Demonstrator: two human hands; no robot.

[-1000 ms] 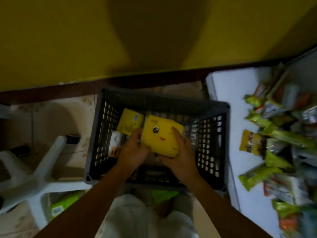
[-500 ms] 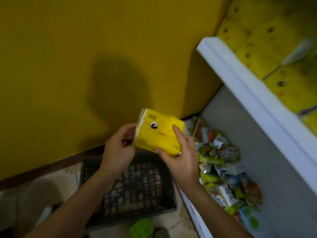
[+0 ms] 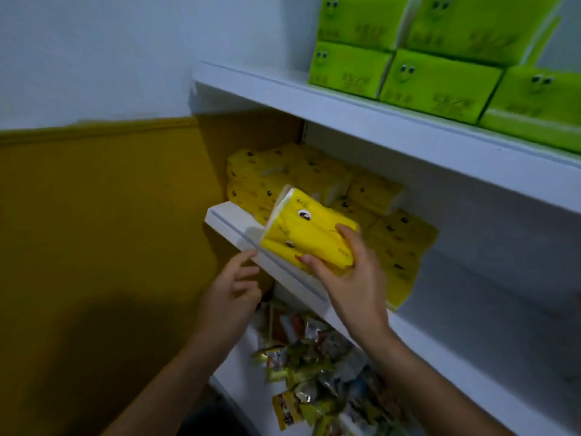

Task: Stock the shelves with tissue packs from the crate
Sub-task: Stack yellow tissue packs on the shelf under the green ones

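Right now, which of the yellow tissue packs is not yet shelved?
The yellow pack gripped by the right hand, tilted over the middle shelf at its front edge; the stacked packs sit farther back.

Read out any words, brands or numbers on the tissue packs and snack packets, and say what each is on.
No text is legible.
Yellow plastic-wrapped tissue pack in the right hand: small print near the cartoon eye, too blurred.
Stacked yellow packs on the middle shelf: print too small.
Green tissue packs on the top shelf: lettering blurred.
Colourful snack packets below: unreadable.
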